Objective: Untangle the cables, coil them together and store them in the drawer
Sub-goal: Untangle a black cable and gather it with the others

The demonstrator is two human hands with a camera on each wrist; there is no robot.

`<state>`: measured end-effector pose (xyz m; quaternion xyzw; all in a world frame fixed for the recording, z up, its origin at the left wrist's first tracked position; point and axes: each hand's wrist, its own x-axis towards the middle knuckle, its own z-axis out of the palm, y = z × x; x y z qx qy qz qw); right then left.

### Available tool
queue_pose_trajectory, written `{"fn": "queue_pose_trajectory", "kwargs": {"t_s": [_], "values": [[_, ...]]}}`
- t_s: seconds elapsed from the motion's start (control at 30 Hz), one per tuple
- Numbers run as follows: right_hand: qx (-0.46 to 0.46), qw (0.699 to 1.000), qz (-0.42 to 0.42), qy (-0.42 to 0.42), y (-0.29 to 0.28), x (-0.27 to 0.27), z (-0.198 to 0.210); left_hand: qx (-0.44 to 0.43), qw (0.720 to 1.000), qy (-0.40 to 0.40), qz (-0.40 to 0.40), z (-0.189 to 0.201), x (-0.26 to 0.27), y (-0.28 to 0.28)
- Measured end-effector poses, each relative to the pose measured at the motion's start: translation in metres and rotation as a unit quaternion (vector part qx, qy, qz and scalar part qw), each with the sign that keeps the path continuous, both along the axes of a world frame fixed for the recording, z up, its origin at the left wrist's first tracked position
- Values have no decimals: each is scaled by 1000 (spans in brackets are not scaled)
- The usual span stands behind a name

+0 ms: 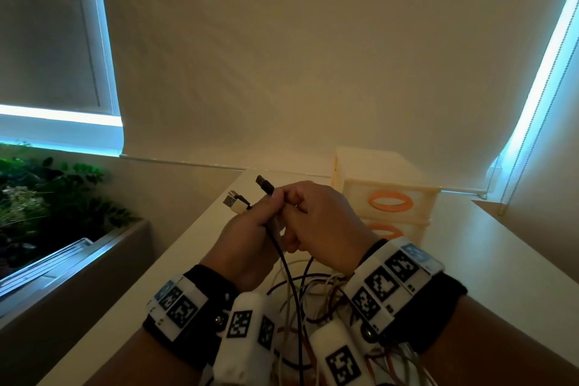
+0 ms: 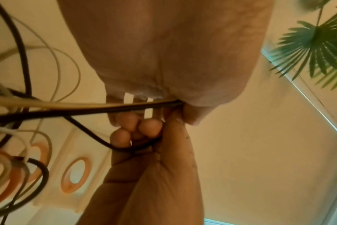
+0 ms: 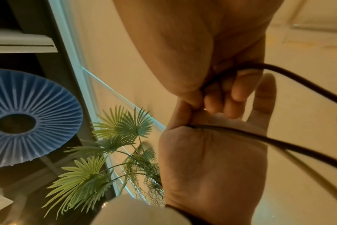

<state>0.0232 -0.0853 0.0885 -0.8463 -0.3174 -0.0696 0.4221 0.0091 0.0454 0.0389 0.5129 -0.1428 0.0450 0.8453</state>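
The cables are gathered between both hands above the desk; a black cable and a pale one run side by side through the grip, and two plug ends stick up past the fingers, a black plug and a white plug just beside it; below the hands the rest hangs in a loose tangle of black, white and reddish loops down to the desk between the wrists. The left hand has its fingers curled round the bunched cables near the plugs; the right hand presses against it and pinches a black cable with curled fingers. Behind the hands, on the far side of the desk, stands a cream drawer unit with orange ring handles, its drawers closed. Off the left of the desk are green plants under a window; roller blinds cover the wall beyond.
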Motion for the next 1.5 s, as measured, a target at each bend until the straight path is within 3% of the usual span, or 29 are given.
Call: {"fn": "queue_pose_trajectory", "kwargs": {"t_s": [0.07,0.13,0.23,0.3,0.5,0.7,0.8,0.97,1.17,1.33,1.5], "values": [[-22,1000,11,0,-5,-3,-2,-40,999,-3,20,3,0,2],[-19,999,-10,27,-14,-3,-7,-134,991,-7,20,9,1,5],[0,993,-29,118,-38,-1,-20,-291,957,-8,-2,18,0,12],[18,990,-27,135,-55,1,-33,-340,940,-11,-2,22,-3,13],[39,993,-25,111,-61,-1,-61,-354,935,30,-13,25,-10,20],[119,971,-41,205,-47,9,-54,-248,940,-1,-234,17,-9,18],[149,968,-39,200,-40,12,-28,-156,952,-1,-263,12,-9,11],[9,998,-44,34,-31,13,25,-30,980,17,-195,13,-13,14],[-70,996,-51,-30,-23,3,54,58,996,57,-48,21,-19,2],[-50,998,-9,44,-15,-18,50,-40,997,69,24,26,-20,-6],[-109,993,42,13,-39,-48,24,-215,970,105,42,29,-12,11]]}}
